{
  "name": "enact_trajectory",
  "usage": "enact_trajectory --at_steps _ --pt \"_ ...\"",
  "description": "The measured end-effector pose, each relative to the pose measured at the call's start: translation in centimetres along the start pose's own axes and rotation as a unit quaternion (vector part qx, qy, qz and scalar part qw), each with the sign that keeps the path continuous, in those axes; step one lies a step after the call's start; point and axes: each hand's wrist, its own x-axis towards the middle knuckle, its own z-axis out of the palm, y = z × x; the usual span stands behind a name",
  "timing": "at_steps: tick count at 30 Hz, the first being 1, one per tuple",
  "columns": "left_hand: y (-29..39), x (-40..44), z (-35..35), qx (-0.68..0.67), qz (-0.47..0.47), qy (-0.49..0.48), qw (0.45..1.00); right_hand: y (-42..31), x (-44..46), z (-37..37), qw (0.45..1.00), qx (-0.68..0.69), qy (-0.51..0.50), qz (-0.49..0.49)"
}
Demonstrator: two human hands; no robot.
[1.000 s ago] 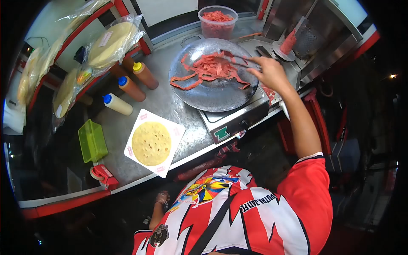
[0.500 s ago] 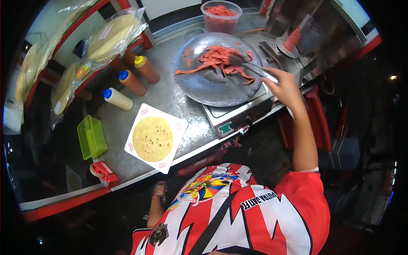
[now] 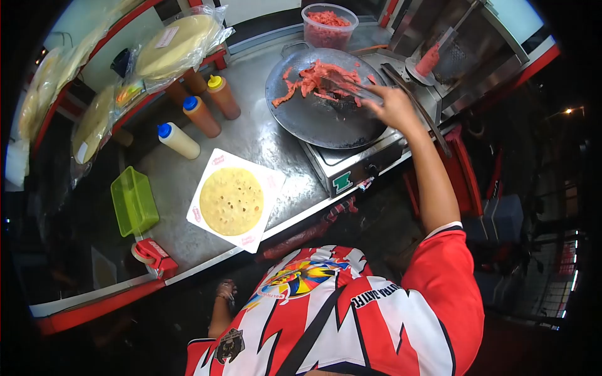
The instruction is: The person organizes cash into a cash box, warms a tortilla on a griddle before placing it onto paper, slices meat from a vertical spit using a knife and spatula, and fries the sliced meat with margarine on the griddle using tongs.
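Metal counter (image 3: 266,141) (red-edged) gleams near the pan (image 3: 316,125), above a dark floor (image 3: 385,235)

- Moved the right hand (image 3: 396,110) inward to the pan's (image 3: 316,130) right rim, upper right of the frame.
- Slid the tongs (image 3: 352,88) farther left into the red meat strips (image 3: 309,78).
- Gathered the strips, earlier trailing lower right, into the pan's upper half, top centre.

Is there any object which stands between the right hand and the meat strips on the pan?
Only the tongs that the right hand holds; their far ends are at the meat strips. Nothing else visible blocks the way across the pan.
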Motion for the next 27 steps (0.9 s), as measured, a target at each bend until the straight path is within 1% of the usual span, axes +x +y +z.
enact_trajectory --at_steps 1,2,3,5,6,8,9,10,11,13,14,15,16,17,19,20,21,23,24,25,27 --pt "0.4 0.1 -0.2 0.013 0.009 0.009 1.000 -1.0 -0.4 0.4 0.999 0.010 -0.024 -0.023" --pt "1.1 0.3 0.1 0.020 0.019 0.019 0.999 -1.3 -0.7 -0.6 0.999 -0.025 -0.039 -0.020" --pt "1.3 0.4 0.6 -0.006 0.029 0.022 0.999 -0.7 -0.6 -2.2 0.996 -0.039 -0.071 -0.033" --pt "1.2 -0.1 1.3 -0.051 0.045 0.031 0.997 -0.2 0.2 -5.6 0.994 -0.011 -0.111 0.006" --pt "1.2 -0.2 1.8 -0.040 0.042 0.033 0.998 1.5 0.8 -5.7 0.997 0.006 -0.082 0.001" --pt "1.0 -0.8 3.1 -0.012 0.036 0.035 0.999 3.3 2.2 -3.6 0.998 -0.025 -0.059 0.000" --pt "0.3 0.1 3.8 0.085 0.042 0.024 0.995 3.7 2.4 -2.3 0.998 -0.041 -0.046 -0.002" --pt "-0.4 1.6 4.6 0.180 0.049 0.016 0.982 3.3 2.2 -0.4 0.998 -0.013 -0.062 0.012" --pt "-0.4 1.0 4.6 0.173 0.085 0.004 0.981 1.6 1.7 -0.7 0.998 -0.031 -0.057 -0.010" --pt "-0.3 -0.3 4.8 0.157 0.156 -0.023 0.975 3.0 1.9 -2.7 0.997 -0.023 -0.066 -0.028" --pt "0.6 -1.6 6.4 0.040 0.088 0.001 0.995 3.2 2.5 -4.6 0.995 -0.031 -0.089 -0.020" --pt "1.1 -2.6 7.3 -0.074 0.016 0.024 0.997 4.6 3.3 -5.0 0.996 -0.042 -0.076 -0.036" --pt "0.4 -1.7 7.1 0.037 0.087 -0.001 0.996 4.1 4.2 -5.9 0.994 -0.032 -0.103 -0.011" --pt "-0.2 0.0 6.9 0.146 0.156 -0.028 0.977 3.4 5.2 -6.4 0.991 -0.021 -0.130 0.013" --pt "-0.3 -0.2 7.6 0.168 0.157 -0.032 0.973 5.8 5.8 -0.7 0.997 0.021 -0.067 -0.036" --pt "0.5 -1.4 8.8 0.082 0.090 -0.006 0.993 4.1 5.0 -0.5 0.995 -0.004 -0.091 -0.031" --pt "2.0 -2.6 9.7 -0.010 0.026 0.021 0.999 4.7 4.8 0.1 0.993 -0.039 -0.082 -0.074" --pt "4.1 -4.4 10.8 -0.055 0.055 0.033 0.996 4.5 4.6 -3.0 0.989 -0.062 -0.115 -0.074" --pt "4.2 -5.1 11.2 -0.074 0.067 0.037 0.994 3.1 4.9 -5.5 0.986 -0.047 -0.154 -0.040" --pt "3.5 -5.2 11.5 -0.073 0.064 0.035 0.995 3.2 5.4 -6.4 0.985 -0.046 -0.163 -0.038" --pt "2.7 -3.8 11.9 -0.067 0.062 0.029 0.995 1.3 5.9 -7.2 0.988 -0.043 -0.142 -0.042"
